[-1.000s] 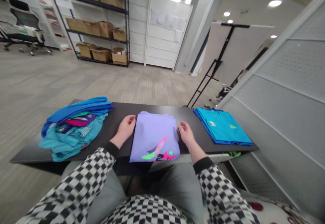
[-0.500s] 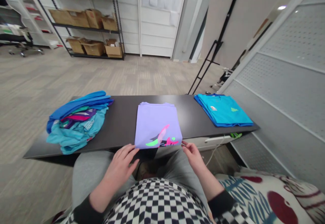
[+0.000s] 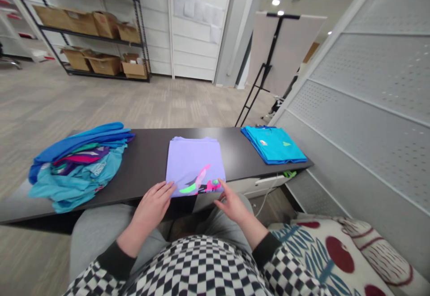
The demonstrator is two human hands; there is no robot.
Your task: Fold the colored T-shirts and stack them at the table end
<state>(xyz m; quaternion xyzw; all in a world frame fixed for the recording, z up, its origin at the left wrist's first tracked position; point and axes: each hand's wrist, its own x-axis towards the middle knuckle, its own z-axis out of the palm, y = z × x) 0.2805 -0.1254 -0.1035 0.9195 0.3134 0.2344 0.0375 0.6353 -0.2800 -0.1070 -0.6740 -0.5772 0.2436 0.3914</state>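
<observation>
The thumb of the left hand [image 3: 152, 206] is mostly hidden, so whether cloth is pinched there cannot be told; its fingers are stretched out and laid on the near left corner of the lilac garment [image 3: 193, 159]. At the right hand [image 3: 233, 203], the near right corner is touched by the forefinger, while the thumb is held lower, by the near edge. The remaining fingers are partly hidden, and whether the corner is gripped cannot be told either. Both checked sleeves [image 3: 289, 267] are cut off by the bottom of the view, as is the patterned fabric [image 3: 336, 251] to the right of the right hand.

The lilac garment is folded flat into a nearly rectangular shape and is laid on the dark table [image 3: 148, 166], between the hands and just beyond them. Its near part is marked with a print [image 3: 201, 177] in pink, green and black; layered folds are shown along its far edge.

One lilac garment is seen. To the left of the left hand, one loose heap of clothes [image 3: 83, 170] in blue, turquoise and purple is seen, its overlapping pieces impossible to count. Beyond the right hand and to its right, one folded stack of blue garments [image 3: 275, 143] is set; two small marks can be counted on its top, but its layers cannot be counted surely.
</observation>
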